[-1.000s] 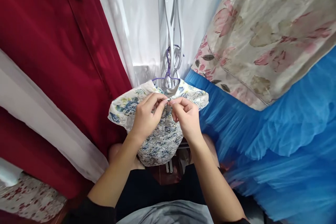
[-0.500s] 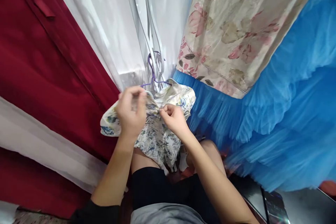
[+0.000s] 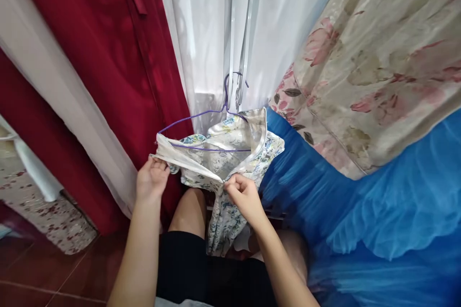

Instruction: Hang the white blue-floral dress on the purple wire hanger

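A white garment with a blue and yellow floral print (image 3: 230,211) hangs in front of me on a purple wire hanger (image 3: 201,114). One arm of the hanger lies bare above the cloth, and its lower bar shows through the open neck. My left hand (image 3: 153,177) pinches the edge of the garment's left side and holds it stretched outward. At the bottom of the neck opening, my right hand (image 3: 243,194) grips the front of the garment between thumb and fingers. The lower part of the garment drops in folds between my knees.
Dark red cloth (image 3: 108,57) and white cloth (image 3: 205,33) hang behind. To the right are a beige floral garment (image 3: 389,67) and a blue tulle skirt (image 3: 378,211). Red floor tiles (image 3: 72,268) show at lower left.
My left hand has moved left and down, pulling the garment's side outward; the neck now gapes and more of the hanger shows. My right hand keeps its pinch. The view has shifted left.
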Tool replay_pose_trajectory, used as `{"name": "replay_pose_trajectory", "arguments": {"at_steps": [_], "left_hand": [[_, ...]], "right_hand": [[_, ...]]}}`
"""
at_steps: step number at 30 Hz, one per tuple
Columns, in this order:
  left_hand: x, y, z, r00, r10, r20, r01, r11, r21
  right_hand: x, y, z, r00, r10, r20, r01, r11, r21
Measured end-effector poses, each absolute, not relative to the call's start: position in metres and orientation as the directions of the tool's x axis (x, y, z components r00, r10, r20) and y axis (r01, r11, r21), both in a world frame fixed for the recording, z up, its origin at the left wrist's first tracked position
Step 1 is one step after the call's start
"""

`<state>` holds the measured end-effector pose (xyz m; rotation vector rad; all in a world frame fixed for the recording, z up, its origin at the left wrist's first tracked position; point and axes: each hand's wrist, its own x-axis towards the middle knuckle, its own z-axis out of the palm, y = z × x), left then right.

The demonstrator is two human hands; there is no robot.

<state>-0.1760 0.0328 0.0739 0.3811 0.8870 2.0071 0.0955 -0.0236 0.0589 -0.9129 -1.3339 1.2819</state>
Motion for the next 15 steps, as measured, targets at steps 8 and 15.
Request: {"name": "replay_pose_trajectory", "arguments": {"at_steps": [8,15], "left_hand": [[-0.111,-0.034,0.016,-0.497,0.868,0.004,-0.531,-0.307,0.79],[-0.092,-0.086,0.051,-0.174,0.968,0.18,-0.517,-0.245,0.82]], "right_hand": [[0.128,-0.085,-0.006,0.129,0.992,-0.006,-0.277,0.031,-0.96],[0.111,-0.116,-0.028,0.09,0.996,-0.026,-0.14,-0.013,-0.99]]}}
